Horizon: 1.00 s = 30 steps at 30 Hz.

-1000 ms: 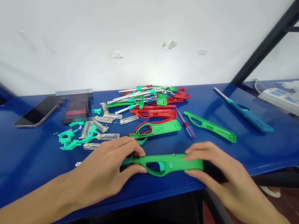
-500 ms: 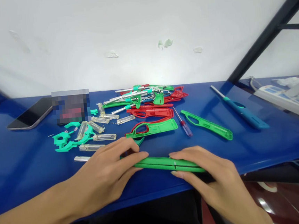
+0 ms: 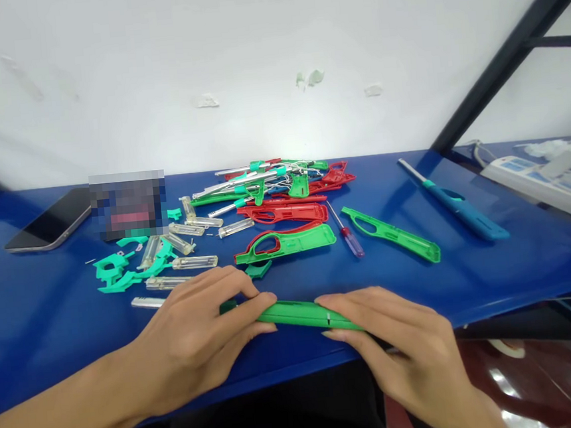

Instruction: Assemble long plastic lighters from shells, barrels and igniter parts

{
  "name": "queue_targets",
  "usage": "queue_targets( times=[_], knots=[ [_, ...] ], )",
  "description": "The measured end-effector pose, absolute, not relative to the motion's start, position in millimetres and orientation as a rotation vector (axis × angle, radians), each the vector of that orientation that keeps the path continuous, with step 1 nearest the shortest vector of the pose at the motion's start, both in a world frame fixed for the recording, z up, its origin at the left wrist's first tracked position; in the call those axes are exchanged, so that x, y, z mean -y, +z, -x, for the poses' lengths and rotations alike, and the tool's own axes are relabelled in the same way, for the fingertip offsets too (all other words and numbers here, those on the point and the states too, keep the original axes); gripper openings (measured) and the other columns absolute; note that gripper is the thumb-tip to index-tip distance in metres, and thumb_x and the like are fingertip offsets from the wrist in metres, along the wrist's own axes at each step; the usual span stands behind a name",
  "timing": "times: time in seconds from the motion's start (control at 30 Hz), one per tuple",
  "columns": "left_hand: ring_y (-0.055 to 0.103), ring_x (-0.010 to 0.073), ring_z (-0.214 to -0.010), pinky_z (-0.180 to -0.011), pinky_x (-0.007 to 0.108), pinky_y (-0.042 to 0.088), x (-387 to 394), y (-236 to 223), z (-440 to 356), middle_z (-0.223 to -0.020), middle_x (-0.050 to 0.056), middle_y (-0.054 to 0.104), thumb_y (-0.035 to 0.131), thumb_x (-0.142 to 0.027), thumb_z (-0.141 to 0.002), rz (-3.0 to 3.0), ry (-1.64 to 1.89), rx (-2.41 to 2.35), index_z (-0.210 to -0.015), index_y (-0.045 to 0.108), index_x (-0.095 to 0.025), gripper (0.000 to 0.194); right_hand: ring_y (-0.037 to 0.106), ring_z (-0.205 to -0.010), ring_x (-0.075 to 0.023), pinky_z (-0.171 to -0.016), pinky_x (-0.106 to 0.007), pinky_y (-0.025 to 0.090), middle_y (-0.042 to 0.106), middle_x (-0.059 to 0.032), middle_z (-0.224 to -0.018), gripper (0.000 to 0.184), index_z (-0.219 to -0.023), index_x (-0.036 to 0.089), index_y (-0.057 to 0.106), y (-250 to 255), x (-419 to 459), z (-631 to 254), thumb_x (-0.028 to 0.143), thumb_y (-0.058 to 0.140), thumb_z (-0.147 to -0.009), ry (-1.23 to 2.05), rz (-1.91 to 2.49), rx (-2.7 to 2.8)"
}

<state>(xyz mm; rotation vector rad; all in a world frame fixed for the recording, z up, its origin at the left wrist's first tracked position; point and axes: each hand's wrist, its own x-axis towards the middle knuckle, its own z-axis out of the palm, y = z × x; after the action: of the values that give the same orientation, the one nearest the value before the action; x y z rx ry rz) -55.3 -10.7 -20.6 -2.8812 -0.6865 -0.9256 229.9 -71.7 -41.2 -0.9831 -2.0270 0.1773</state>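
Between my hands, near the front edge of the table, is a green long-nosed lighter body, its two shell halves pressed together along a seam. My left hand is closed on its left end, thumb and fingers pinching it. My right hand grips the right end from above and below, covering that end. Part of a metal tube shows left of my left hand; whether it joins the green body is hidden. Just beyond lie a dark green plastic piece and an open green shell half.
A pile of lighter parts lies at the back. Clear fuel tanks and turquoise pieces are scattered left, near a phone. To the right are a screwdriver, a green half shell, a blue lighter and a power strip.
The seam gap at the right end of the green body has narrowed as the halves came together. My right hand has shifted slightly left along it. The view has moved a little.
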Motion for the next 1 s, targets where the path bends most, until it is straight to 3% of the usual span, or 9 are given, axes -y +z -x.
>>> queue_targets(
  times=[0.2,0.33,0.73,0.87,1.0],
  knots=[
    [0.066,0.0169,-0.078,-0.073,0.036,0.048,10,-17,57,-0.095,0.003,0.070,0.064,-0.021,-0.109,2.803,-0.897,0.657,-0.118,0.072,-0.018,0.012,0.077,-0.091,-0.0126,-0.085,-0.025,0.060,0.085,-0.0041,-0.109,0.027,-0.126,0.013,0.075,-39,73,-225,0.006,0.067,-0.102,0.065,0.924,2.046],
    [0.066,0.0174,-0.078,-0.073,0.036,0.047,9,-15,58,-0.094,0.003,0.070,0.062,-0.020,-0.109,2.828,-0.877,0.636,-0.116,0.071,-0.018,0.012,0.075,-0.087,-0.0130,-0.081,-0.027,0.059,0.084,-0.0032,-0.109,0.029,-0.129,0.014,0.073,-41,73,-225,0.006,0.066,-0.102,0.060,0.937,2.060],
    [0.063,0.0239,-0.095,-0.091,0.041,0.054,6,-13,51,-0.103,0.008,0.071,0.060,-0.023,-0.110,2.827,-0.836,0.678,-0.122,0.070,-0.014,0.018,0.075,-0.099,-0.0144,-0.093,-0.027,0.058,0.083,-0.0031,-0.112,0.026,-0.125,0.016,0.073,-48,69,-223,0.007,0.067,-0.102,0.021,0.972,2.028],
    [0.060,0.0223,-0.089,-0.081,0.038,0.053,7,-12,51,-0.095,0.006,0.068,0.057,-0.017,-0.110,2.831,-0.877,0.634,-0.114,0.071,-0.014,0.015,0.074,-0.100,-0.0146,-0.093,-0.028,0.059,0.081,-0.0027,-0.115,0.030,-0.133,0.020,0.071,-47,70,-224,0.014,0.071,-0.103,0.087,1.009,2.039],
    [0.060,0.0224,-0.088,-0.078,0.038,0.052,7,-12,50,-0.094,0.006,0.068,0.054,-0.018,-0.111,2.798,-0.876,0.587,-0.114,0.071,-0.014,0.018,0.070,-0.090,-0.0165,-0.084,-0.033,0.059,0.080,-0.0025,-0.112,0.038,-0.141,0.023,0.067,-51,71,-224,0.021,0.071,-0.103,0.050,1.069,2.115]
  ],
)
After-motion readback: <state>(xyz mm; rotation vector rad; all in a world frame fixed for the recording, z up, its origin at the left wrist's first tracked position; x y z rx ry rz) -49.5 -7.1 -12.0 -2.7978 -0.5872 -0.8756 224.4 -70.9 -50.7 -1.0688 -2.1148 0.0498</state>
